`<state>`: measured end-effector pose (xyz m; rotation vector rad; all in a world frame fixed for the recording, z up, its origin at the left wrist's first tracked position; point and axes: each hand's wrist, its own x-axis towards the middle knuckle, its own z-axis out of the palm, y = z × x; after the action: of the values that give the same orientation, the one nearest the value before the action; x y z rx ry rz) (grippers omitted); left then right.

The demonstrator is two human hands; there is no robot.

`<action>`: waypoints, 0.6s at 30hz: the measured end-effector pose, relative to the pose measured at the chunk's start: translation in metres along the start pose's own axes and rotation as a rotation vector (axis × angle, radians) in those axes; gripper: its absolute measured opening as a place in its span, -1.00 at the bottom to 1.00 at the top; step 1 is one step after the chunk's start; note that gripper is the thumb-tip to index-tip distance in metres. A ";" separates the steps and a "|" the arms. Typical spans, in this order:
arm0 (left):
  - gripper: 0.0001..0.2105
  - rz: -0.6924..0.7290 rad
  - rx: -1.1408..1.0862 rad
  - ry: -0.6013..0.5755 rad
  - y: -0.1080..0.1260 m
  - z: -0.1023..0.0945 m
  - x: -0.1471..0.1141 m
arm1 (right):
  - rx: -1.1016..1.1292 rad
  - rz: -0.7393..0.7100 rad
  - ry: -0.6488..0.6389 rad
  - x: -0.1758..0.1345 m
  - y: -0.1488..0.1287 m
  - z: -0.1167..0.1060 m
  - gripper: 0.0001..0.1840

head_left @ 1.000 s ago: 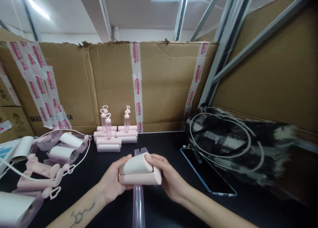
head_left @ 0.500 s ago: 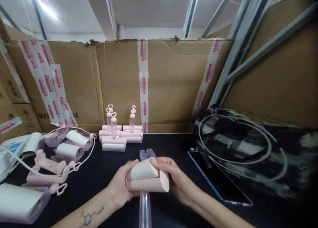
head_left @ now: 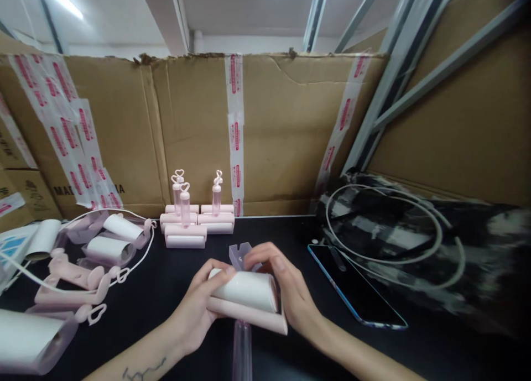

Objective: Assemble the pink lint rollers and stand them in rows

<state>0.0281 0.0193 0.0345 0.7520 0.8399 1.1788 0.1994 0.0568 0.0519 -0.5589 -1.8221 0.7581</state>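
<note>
A white paper roll (head_left: 251, 288) and a pink holder (head_left: 253, 316) were held together above the black worktop (head_left: 166, 284), between the person's two hands. The left hand (head_left: 198, 306) had its fingers closed round their left end, thumb pressed on the roll and the rest underneath. The right hand (head_left: 290, 292) was at the other end, its fingers loosely bent and reaching across a lilac cover (head_left: 239, 255) just beyond the roll; they hid part of it, and whether they gripped it could not be told. A clear handle (head_left: 243, 348) pointed from the holder toward the person.

Ahead, a group of pink rollers (head_left: 185, 233) stood with heart-topped handles upright, close to a taped cardboard sheet (head_left: 199, 132) that closed off the back. The left side was crowded: loose white rolls (head_left: 27, 334) in lilac covers, pink parts (head_left: 74, 274) lying about, and a white cord (head_left: 152, 249) looping round the pile and crossing over some of those parts. On the right, a phone (head_left: 360, 290) lay aslant near the right forearm. Beyond it, a coiled pale cable (head_left: 441, 231) rested against a blurred black-and-white bundle (head_left: 398, 215), with a metal frame (head_left: 385, 93) rising behind.
</note>
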 end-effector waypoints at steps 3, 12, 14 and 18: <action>-0.75 -0.017 0.071 -0.019 -0.006 0.002 -0.004 | 0.043 0.066 0.002 -0.007 -0.002 0.009 -0.49; -0.71 -0.020 0.095 0.044 -0.010 0.009 -0.011 | 0.027 0.093 -0.012 -0.005 -0.001 0.008 -0.50; -0.68 -0.030 0.053 0.048 -0.013 0.010 -0.011 | 0.002 0.109 -0.023 -0.005 0.000 0.008 -0.49; -0.71 -0.046 -0.071 0.006 -0.009 0.008 -0.006 | -0.063 0.069 0.032 0.000 -0.002 -0.005 -0.47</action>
<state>0.0380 0.0113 0.0319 0.6674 0.8123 1.1643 0.2041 0.0562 0.0549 -0.6742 -1.8093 0.7364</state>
